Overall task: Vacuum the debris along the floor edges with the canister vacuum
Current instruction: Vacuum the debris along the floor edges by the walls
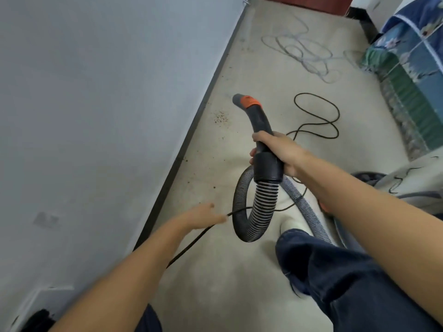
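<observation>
My right hand [279,152] grips the curved black handle of the vacuum hose [260,123], whose open end with an orange ring [249,101] points up and away toward the wall. The ribbed grey hose [242,212] loops below the handle and runs back to the right. My left hand [203,215] is blurred and holds the thin black power cord [191,243] near the floor. Brown debris [220,118] lies scattered on the beige floor close to the dark baseboard [191,130]. The canister [366,177] is mostly hidden behind my right arm.
A grey wall [96,116] fills the left. Loops of black cord [316,116] and a pale tangled cable [304,51] lie on the floor ahead. A bed with a blue patterned cover [412,75] stands at the right. My leg and foot [294,226] are below the hose.
</observation>
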The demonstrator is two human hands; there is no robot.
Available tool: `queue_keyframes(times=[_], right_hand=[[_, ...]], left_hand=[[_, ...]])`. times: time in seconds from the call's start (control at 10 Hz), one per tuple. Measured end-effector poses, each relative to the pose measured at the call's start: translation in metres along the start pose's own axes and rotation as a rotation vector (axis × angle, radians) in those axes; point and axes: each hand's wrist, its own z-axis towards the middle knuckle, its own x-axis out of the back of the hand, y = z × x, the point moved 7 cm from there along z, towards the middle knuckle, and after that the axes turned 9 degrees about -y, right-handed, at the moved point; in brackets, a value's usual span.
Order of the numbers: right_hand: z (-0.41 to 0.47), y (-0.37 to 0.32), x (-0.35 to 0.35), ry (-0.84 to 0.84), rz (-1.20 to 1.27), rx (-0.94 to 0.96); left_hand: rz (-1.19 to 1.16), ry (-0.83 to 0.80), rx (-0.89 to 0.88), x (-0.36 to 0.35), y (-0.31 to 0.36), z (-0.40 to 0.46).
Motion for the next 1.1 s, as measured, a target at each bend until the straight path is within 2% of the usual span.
queue_keyframes(times=[0.1,0.2,0.3,0.4,0.5,0.6,0.7,0.8,0.9,1.0,1.1], right_hand=[[-0.018,0.002,0.007,0.025,-0.054,0.033],[-0.049,0.021,0.003,0.013,-0.155,0.018],[-0.088,0.049,-0.006,-0.032,-0.178,-0.035],[-0.127,0.072,-0.014,-0.054,-0.176,-0.085],[-0.150,0.108,-0.023,-0.098,-0.179,-0.188],[-0.155,0.150,-0.042,-0.162,-0.255,-0.331],[-0.125,0.157,-0.054,-0.117,-0.384,-0.328],[-0.092,0.152,-0.083,-0.232,-0.411,-0.187],[-0.072,0.144,-0.085,-0.126,-0.930,-0.764],[-0.015,0.090,-0.075,0.050,0.334,-0.014],[-0.001,0.064,-0.076,0.067,0.433,0.126]], left_hand=[[-0.184,-0.165,0.033,-0.029,-0.018,0.010],[-0.495,0.029,-0.033,0.003,-0.015,0.017],[-0.876,0.056,-0.065,0.037,-0.008,0.017],[-1.073,0.093,-0.050,0.061,-0.008,0.020],[-1.104,0.143,-0.109,0.080,0.003,0.019],[-1.037,0.199,-0.253,0.094,0.031,0.000],[-0.704,0.179,-0.430,0.075,0.076,-0.045],[-0.540,0.096,-0.553,0.015,0.100,-0.085],[-0.607,0.163,-0.468,-0.038,0.075,-0.099],[-0.807,0.313,-0.356,-0.059,0.030,-0.096],[-0.668,0.669,-0.350,-0.036,0.014,-0.105]])
